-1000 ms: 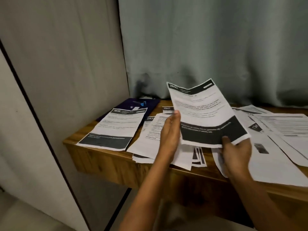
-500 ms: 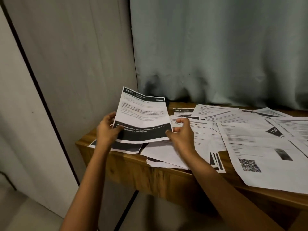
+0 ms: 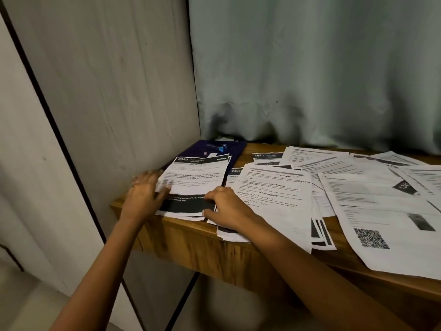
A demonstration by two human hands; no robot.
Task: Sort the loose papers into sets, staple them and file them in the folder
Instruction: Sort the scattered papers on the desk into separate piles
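Grip: left hand [image 3: 145, 191] flat, fingers spread against the left edge of sheet 2692 [image 3: 198, 180]; right hand [image 3: 225, 205] bent over its lower right corner, pinching or only pressing, cannot tell.
Sheet 2692: tops a small pile at the table [image 3: 191, 237] corner, overlapping the folder [image 3: 238, 149].
Purpose: probably squaring edges so the set staples cleanly.
Loose papers [image 3: 274, 194]: spread to the right, apparently unsorted.
Blue item [image 3: 220, 146] on folder: too small to name.

Both our forearms reach over the near-left corner of the bench [image 3: 191, 237]. Our left grip [image 3: 143, 194] lies palm down, fingers straight and spread. Our right grip [image 3: 226, 206] sits just beside it, knuckles raised, fingers arched, thumb toward the near edge; whether it pinches, we cannot tell.
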